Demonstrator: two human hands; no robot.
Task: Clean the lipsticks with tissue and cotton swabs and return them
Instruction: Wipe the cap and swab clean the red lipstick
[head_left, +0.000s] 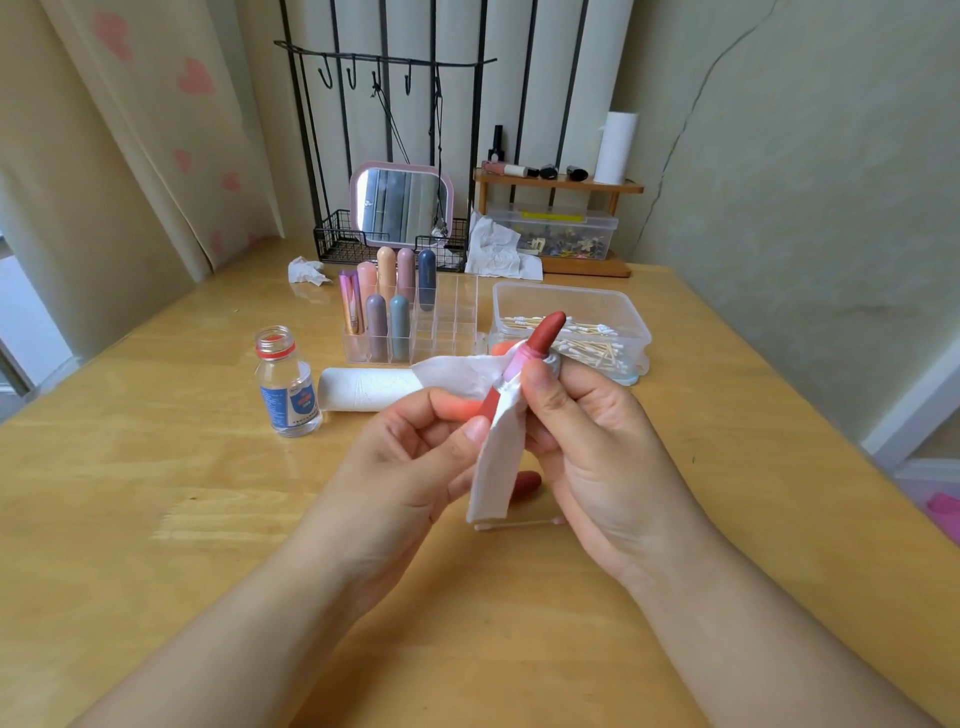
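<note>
An uncapped lipstick (545, 332) with a brick-red bullet and a pink collar points up and to the right above the table. My left hand (410, 457) grips its red base. My right hand (587, 431) pinches a white tissue (496, 462) against the tube just below the collar. The tissue hangs down between my hands. The red cap (527, 483) lies on the table behind the tissue. A clear organiser (447, 332) holds several capped lipsticks (387, 301). A clear tub of cotton swabs (582, 338) stands at the right.
A small open glass bottle (285, 384) stands at the left beside a lying tissue roll (363, 389). Crumpled tissues (306, 270) lie at the back near a pink mirror (400, 205) and a wire basket. A wooden shelf (558, 184) with cosmetics stands back right.
</note>
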